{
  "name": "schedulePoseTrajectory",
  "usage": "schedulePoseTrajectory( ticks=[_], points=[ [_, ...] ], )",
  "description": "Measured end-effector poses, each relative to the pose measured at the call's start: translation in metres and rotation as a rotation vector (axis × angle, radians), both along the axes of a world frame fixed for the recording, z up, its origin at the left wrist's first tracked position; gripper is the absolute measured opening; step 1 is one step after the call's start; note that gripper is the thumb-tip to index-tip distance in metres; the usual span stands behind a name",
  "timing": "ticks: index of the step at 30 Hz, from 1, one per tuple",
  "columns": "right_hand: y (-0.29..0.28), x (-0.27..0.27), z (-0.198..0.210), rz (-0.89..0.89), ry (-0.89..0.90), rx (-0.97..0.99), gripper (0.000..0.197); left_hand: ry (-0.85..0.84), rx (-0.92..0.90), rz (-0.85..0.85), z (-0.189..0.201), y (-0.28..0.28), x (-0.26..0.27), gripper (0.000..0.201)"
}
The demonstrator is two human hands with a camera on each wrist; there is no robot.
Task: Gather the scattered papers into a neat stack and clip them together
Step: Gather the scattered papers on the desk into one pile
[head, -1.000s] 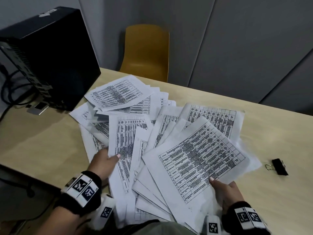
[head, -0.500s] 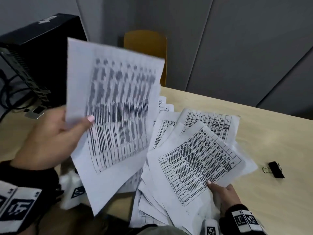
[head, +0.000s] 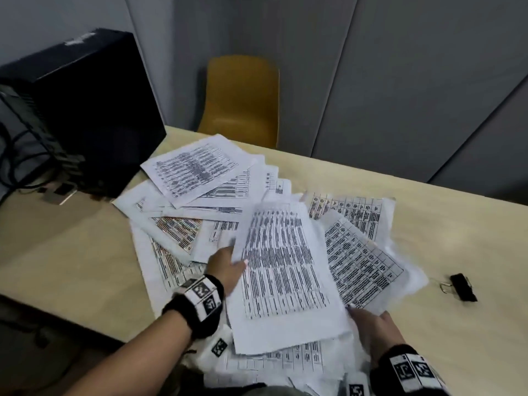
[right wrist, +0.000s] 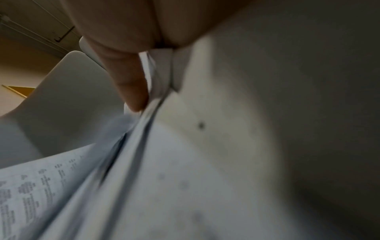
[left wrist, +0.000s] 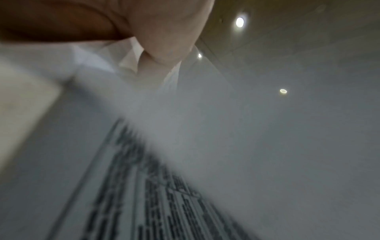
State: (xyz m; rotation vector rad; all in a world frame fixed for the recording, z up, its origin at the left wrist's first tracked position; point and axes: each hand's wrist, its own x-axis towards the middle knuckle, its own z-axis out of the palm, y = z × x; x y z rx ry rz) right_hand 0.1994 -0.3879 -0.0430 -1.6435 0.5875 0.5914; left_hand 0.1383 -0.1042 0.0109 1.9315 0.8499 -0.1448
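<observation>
Printed sheets (head: 200, 178) lie fanned across the light wooden table (head: 71, 252). My left hand (head: 228, 265) pinches the left edge of one printed sheet (head: 283, 270) and holds it over the pile near the table's front. In the left wrist view the thumb (left wrist: 164, 32) presses on that sheet (left wrist: 144, 178). My right hand (head: 371, 328) grips the near edge of a bundle of sheets (head: 360, 258); the right wrist view shows a finger (right wrist: 127, 81) pinching several paper edges (right wrist: 154, 91). A black binder clip (head: 463, 287) lies on the table right of the papers.
A black computer tower (head: 80, 110) with cables stands at the table's back left, close to the farthest sheets. A yellow chair (head: 243, 98) is behind the table against grey wall panels. Bare tabletop lies left of the pile and around the clip.
My left hand lifted one sheet from the pile's left side, raised it high, then brought it down onto the bundle in my right hand. The right hand stayed in place.
</observation>
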Motion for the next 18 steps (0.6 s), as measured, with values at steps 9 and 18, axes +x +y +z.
schedulePoseTrajectory(
  ticks=[9, 18],
  points=[
    [0.009, -0.007, 0.003, 0.136, -0.073, -0.106, 0.042, -0.051, 0.028, -0.216, -0.011, -0.004, 0.011, 0.036],
    [-0.005, -0.01, 0.026, -0.078, -0.097, -0.004, 0.011, -0.154, 0.272, 0.131, -0.017, 0.097, 0.028, 0.032]
  ],
)
